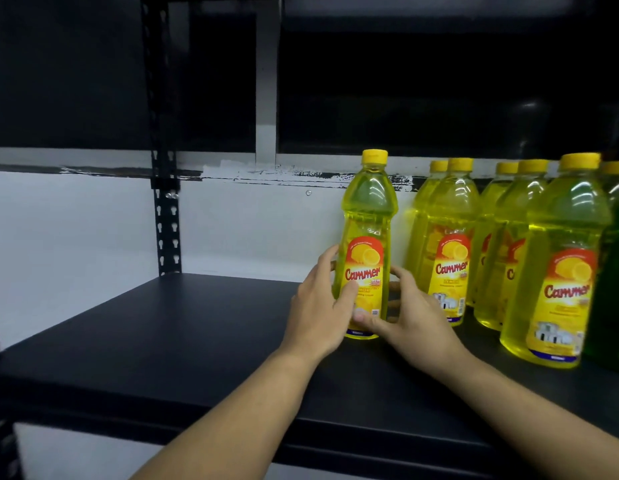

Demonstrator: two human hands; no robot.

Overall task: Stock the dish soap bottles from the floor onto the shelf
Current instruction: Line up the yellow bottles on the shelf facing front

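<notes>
Reads "Cammer" in red script across the yellow label of the dish soap bottle (pixel 367 244), beneath a red arch with a lemon picture. Below that, small print too fine to make out, a barcode patch low on the right and a blue band at the foot. Same "Cammer" wording on the stocked bottles (pixel 446 244) grouped to the right, all with yellow caps and yellow liquid, standing upright in close rows. Just past them at the frame's right edge, part of a green bottle (pixel 612 289), label unreadable.

Held upright between both hands near the middle of the black shelf (pixel 162 341), a gap apart from the stocked group. Base down at the shelf board; resting or just above it, cannot tell.

Left hand (pixel 316 306) wrapped round the bottle's left side, thumb laid across the label front, forearm reaching up from below. Right hand (pixel 410 317) curled round the lower right side, thumb pressed across the bottom of the label near the barcode, fingers tucked behind.

Behind, a black slotted post (pixel 166 220) against a white wall (pixel 76 220).
</notes>
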